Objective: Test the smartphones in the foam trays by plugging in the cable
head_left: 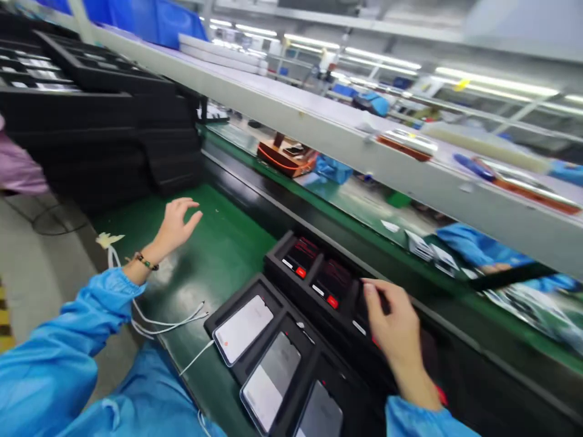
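My left hand is raised over the green work surface, fingers apart and holding nothing. My right hand is over the rear black tray, its thumb and index finger bent close together at the third slot. What lies between those fingertips is hidden. Two smartphones with dark screens and red marks, one and another, sit in that tray's slots. In the nearer black tray lie a white-screened smartphone, a half-grey one and a darker one.
White cables lie at the front edge, one reaching the nearest phone. Black trays are stacked at the left. A long pale shelf crosses above the bench. Beyond it, another person's blue sleeve shows.
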The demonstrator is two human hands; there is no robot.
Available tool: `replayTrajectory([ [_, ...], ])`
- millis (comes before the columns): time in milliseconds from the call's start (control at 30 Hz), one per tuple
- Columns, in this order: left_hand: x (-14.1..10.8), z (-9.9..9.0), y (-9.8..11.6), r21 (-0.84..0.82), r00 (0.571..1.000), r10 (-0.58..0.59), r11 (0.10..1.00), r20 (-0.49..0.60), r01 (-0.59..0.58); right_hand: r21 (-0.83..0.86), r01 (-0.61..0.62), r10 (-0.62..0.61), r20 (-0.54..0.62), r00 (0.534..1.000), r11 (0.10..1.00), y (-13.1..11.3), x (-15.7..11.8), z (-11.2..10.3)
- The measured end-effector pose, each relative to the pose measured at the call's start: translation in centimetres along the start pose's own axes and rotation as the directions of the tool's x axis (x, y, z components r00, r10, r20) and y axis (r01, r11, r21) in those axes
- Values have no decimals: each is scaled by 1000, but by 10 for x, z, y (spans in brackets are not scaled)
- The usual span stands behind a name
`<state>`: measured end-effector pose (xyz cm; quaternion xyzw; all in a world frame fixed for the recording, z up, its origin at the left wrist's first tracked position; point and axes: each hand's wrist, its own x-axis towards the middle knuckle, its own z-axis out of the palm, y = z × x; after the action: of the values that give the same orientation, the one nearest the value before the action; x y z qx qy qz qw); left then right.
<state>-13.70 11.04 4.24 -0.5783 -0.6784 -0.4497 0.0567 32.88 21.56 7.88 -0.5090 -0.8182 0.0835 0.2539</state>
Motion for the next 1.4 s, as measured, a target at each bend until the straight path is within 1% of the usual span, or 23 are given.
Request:
replayTrajectory([
  [33,7,-28,-16,65,997,-9,998,-78,14,20,71,-72,52,996,997,-13,-1,11],
  [100,19,-84,-47,204,971,-7,977,-237,57,63,202,-209,134,969,977,-39,-8,31],
  [133,22,-110,-61,259,950,-3,962,-311,88,94,274,-287,180,941,957,-55,-12,41],
  [167,23,-132,-74,301,929,-2,946,-370,121,134,349,-372,235,898,928,-72,-14,53],
  [200,20,-149,-85,327,911,-9,932,-413,158,191,432,-472,321,821,881,-91,-15,67],
  [233,13,-160,-93,342,899,-31,919,-437,198,243,490,-546,422,723,837,-111,-14,83],
  [267,3,-163,-99,351,899,-73,904,-433,243,260,498,-555,519,650,827,-132,-11,101],
  [300,-10,-159,-102,363,909,-135,886,-394,289,227,466,-493,630,599,855,-153,-7,120],
  [333,-26,-149,-103,376,918,-214,863,-333,338,157,416,-392,720,572,896,-173,-1,139],
  [367,-42,-133,-103,420,928,-309,829,-207,369,108,386,-330,752,571,916,-191,5,158],
  [400,-59,-114,-101,476,916,-397,795,-60,375,63,360,-275,768,578,931,-207,12,175],
  [433,-73,-95,-100,492,904,-427,793,27,360,25,335,-231,774,590,942,-220,19,191],
  [500,-94,-60,-99,512,878,-466,783,106,354,-21,300,-177,768,616,954,-238,33,218],
  [567,-101,-37,-102,521,864,-480,782,152,342,-55,276,-140,758,637,960,-247,44,238],
  [633,-98,-27,-109,526,854,-485,783,186,330,-79,262,-118,745,656,962,-251,54,252],
  [700,-90,-23,-117,528,849,-485,787,212,318,-97,252,-101,738,667,963,-252,62,262],
  [800,-77,-18,-128,527,847,-476,796,239,298,-109,248,-91,733,674,963,-252,71,272],
  [900,-68,-11,-134,523,848,-466,803,252,286,-114,246,-89,724,684,963,-251,78,278],
  [1067,-60,-2,-138,503,849,-461,814,259,289,-135,238,-72,713,697,962,-252,80,281],
  [1167,-59,-3,-136,491,851,-464,817,247,303,-148,248,-71,713,698,958,-257,78,274],
  [1267,-58,-8,-131,479,849,-470,818,241,317,-144,262,-80,721,688,954,-263,73,259],
  [1333,-56,-12,-127,474,846,-475,819,243,323,-124,274,-96,739,667,954,-266,68,247],
  [1400,-54,-16,-123,471,842,-477,821,254,323,-88,280,-115,765,634,956,-266,61,233],
])
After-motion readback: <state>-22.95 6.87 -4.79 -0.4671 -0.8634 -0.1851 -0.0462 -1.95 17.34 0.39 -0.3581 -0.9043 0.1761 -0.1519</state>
